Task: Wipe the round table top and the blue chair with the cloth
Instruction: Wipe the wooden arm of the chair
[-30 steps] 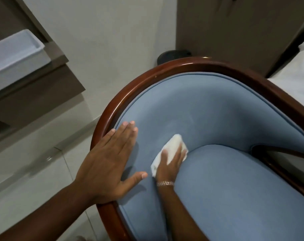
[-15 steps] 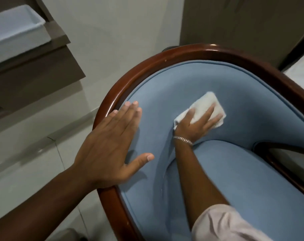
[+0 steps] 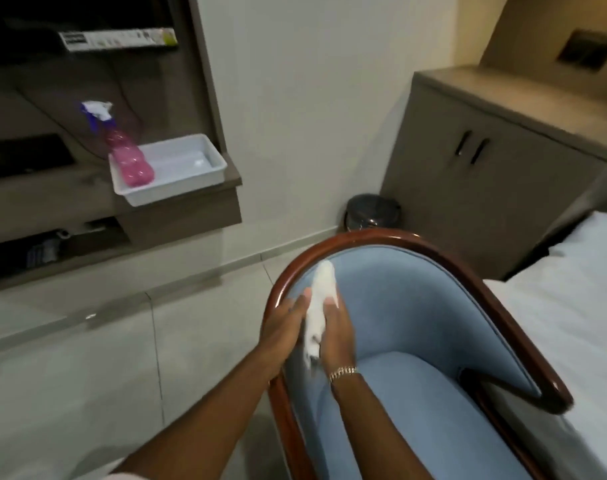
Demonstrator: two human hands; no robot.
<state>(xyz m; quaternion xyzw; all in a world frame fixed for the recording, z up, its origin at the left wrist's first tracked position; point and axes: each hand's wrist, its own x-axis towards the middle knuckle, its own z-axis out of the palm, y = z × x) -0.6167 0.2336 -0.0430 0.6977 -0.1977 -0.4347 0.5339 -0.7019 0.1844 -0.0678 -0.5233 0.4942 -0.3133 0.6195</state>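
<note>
The blue chair (image 3: 409, 313) with a curved brown wooden rim fills the lower right of the head view. A white cloth (image 3: 319, 306) hangs bunched over the left part of its backrest, between my two hands. My left hand (image 3: 283, 327) lies on the wooden rim with its fingertips against the cloth. My right hand (image 3: 336, 334), with a bracelet at the wrist, grips the cloth from the right side. The round table is out of view.
A white tray (image 3: 177, 181) with a pink spray bottle (image 3: 127, 157) sits on a brown shelf at the left. A dark bin (image 3: 373, 211) stands behind the chair, a brown cabinet (image 3: 485, 188) at the back right, a white bed (image 3: 572, 306) at the right.
The view has pulled back and up. My right hand brought the cloth from the middle of the backrest to its left edge, beside my left hand, and the cloth is now bunched upright.
</note>
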